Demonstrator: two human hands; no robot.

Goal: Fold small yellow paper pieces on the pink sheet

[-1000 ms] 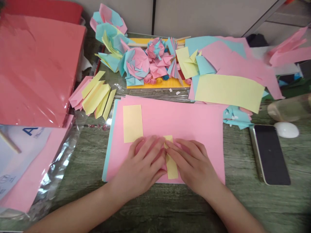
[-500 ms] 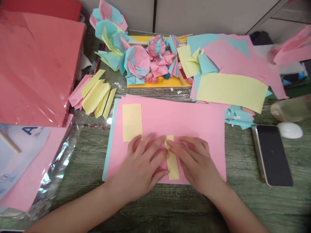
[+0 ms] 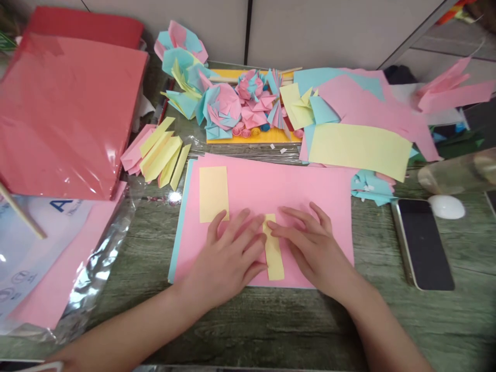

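Observation:
A narrow yellow paper strip [image 3: 274, 258], apparently folded, lies lengthwise on a stack of pink paper [image 3: 306, 186] with a blue edge showing at its left. My left hand [image 3: 230, 253] rests on the stack with its fingers stretched out, and its fingertips touch the strip's left edge. My right hand [image 3: 315, 245] is spread as well, with the index fingertip on the upper part of the strip. A flat yellow paper rectangle [image 3: 214, 191] lies at the stack's upper left, just beyond my left fingers.
Folded yellow and pink papers [image 3: 157, 155] lie left of the stack. Behind it are paper flowers [image 3: 225, 106] and a long yellow sheet [image 3: 360, 147]. A phone [image 3: 424, 245] and a white oval object [image 3: 447, 206] sit at right; red paper packs [image 3: 73, 113] at left.
My right fingers have lifted and spread a little, leaving the index fingertip on the strip. My left hand stays almost in place. The whole view has shifted slightly.

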